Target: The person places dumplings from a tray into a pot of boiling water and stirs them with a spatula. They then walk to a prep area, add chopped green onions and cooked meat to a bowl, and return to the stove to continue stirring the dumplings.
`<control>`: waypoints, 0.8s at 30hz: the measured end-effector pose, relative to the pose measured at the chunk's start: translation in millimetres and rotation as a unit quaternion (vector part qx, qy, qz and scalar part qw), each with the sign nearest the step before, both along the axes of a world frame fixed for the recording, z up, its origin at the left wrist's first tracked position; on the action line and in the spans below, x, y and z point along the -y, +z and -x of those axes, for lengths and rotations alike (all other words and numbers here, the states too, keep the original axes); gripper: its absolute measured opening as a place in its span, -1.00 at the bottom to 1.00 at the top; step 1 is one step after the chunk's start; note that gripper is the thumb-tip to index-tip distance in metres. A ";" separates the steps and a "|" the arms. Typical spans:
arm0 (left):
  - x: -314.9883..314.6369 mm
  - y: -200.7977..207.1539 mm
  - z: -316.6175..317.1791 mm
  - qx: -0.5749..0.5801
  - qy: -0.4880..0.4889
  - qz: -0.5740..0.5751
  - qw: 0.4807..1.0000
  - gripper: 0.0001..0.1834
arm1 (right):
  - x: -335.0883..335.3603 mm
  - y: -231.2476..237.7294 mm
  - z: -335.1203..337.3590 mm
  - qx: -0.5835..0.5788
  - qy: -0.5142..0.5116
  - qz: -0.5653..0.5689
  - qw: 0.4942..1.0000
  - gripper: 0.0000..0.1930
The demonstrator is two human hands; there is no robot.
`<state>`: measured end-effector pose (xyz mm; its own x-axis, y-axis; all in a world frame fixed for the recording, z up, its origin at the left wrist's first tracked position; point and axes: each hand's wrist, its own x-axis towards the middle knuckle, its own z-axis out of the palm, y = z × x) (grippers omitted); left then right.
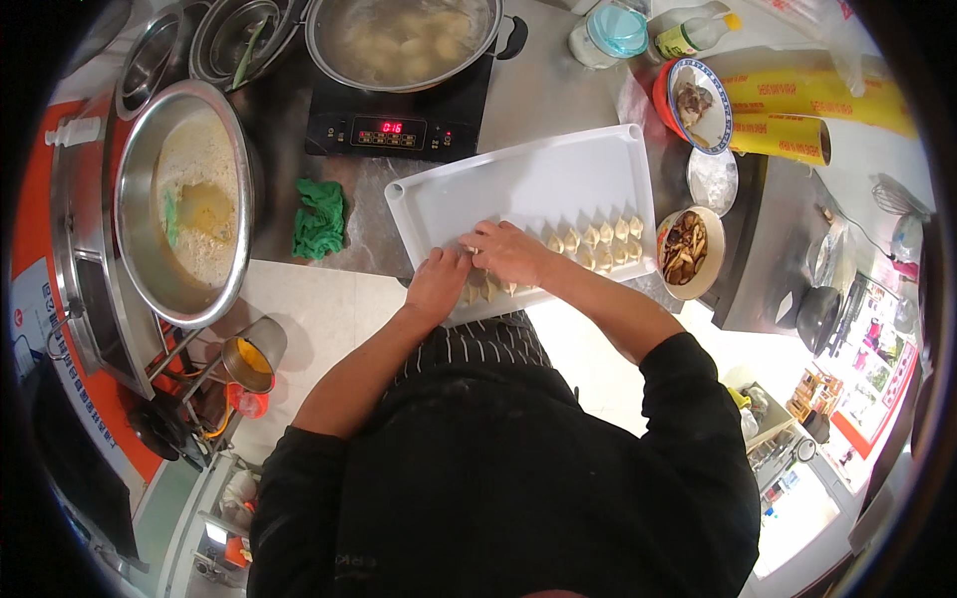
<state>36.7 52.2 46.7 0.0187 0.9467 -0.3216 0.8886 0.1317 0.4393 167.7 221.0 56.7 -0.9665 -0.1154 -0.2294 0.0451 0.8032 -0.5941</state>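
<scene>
A white rectangular tray lies tilted on the steel counter in front of me. Rows of small pale folded dumplings fill its near right part. Over the tray's near left part, my left hand and my right hand meet, fingers curled and closed at the tips. Between the fingertips a bit of pale dough shows, which looks like a dumpling; the fingers hide most of it. More dumplings sit under and between my hands, partly covered by them.
A pot of cloudy liquid with pale lumps stands on a lit induction cooker. Left are a green cloth and a large metal basin. To the right stand a bowl of brown strips, a patterned bowl and a jar.
</scene>
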 end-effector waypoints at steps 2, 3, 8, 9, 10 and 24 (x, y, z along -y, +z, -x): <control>3.6 -6.1 3.4 0.020 -0.011 -0.023 0.999 -0.63 | -6.0 -7.2 1.7 -0.003 -0.039 0.035 0.999 -0.79; 5.0 -8.5 6.5 0.034 -0.005 -0.037 0.999 -0.64 | -8.2 -10.1 4.1 -0.027 -0.060 0.062 0.996 -0.80; 5.5 -6.3 14.7 0.107 0.062 -0.048 0.991 -0.58 | -25.4 -1.2 26.3 0.006 -0.361 0.265 0.894 -0.83; 2.8 -1.4 14.9 0.137 0.103 -0.058 0.983 -0.58 | -31.6 7.1 34.1 0.061 -0.442 0.317 0.837 -0.82; -1.7 5.4 16.7 0.166 0.144 -0.054 0.974 -0.57 | -42.5 17.9 42.5 0.041 -0.442 0.376 0.813 -0.79; -224.6 104.6 236.1 0.050 0.345 -0.230 0.909 -0.46 | -203.3 63.4 234.4 -0.219 -0.416 -0.054 0.881 -0.77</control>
